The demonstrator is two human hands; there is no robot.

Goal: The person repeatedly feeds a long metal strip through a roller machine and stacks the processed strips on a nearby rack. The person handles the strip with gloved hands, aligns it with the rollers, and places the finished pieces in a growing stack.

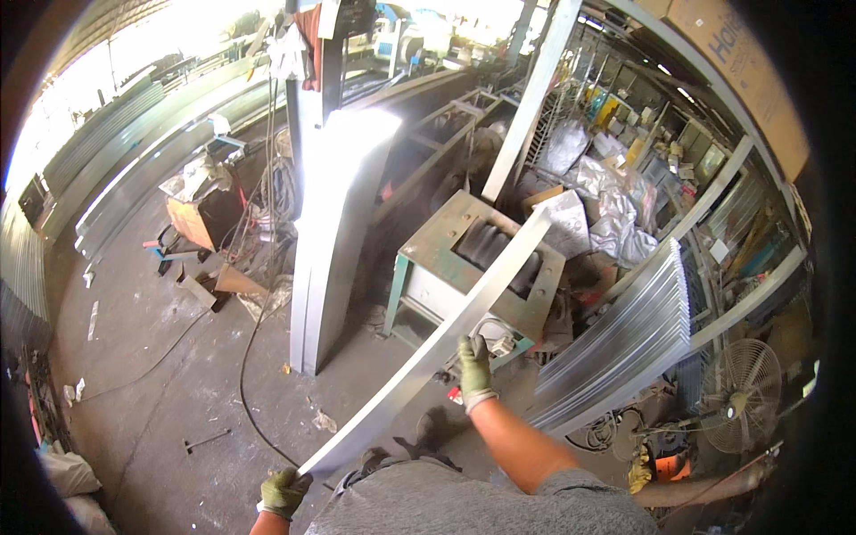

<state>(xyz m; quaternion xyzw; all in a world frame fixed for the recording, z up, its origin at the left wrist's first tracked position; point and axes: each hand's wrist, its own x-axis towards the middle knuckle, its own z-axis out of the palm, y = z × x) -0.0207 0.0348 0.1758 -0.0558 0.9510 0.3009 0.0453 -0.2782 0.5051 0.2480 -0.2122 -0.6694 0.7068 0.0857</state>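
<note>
A long, flat pale metal channel (419,364) slants from low at the left up toward the far right. My left hand (283,493), in a green work glove, is closed around its near end. Farther along, my right hand (475,367), gloved alike, grips the channel's right edge; some of its fingers are hidden. Behind the channel's upper part stands a worn green-and-grey metal machine table (428,234) with a dark coiled or ribbed part (499,252) in its opening. The channel passes in front of this table.
Beside the machine, a tall stack of shiny channels (334,223) stands by a post. Ribbed metal sheets (615,330) lean at the right, near a fan (742,397). A yellow glove (639,470) and another person's arm (704,490) appear lower right. A cable (242,383) crosses the floor.
</note>
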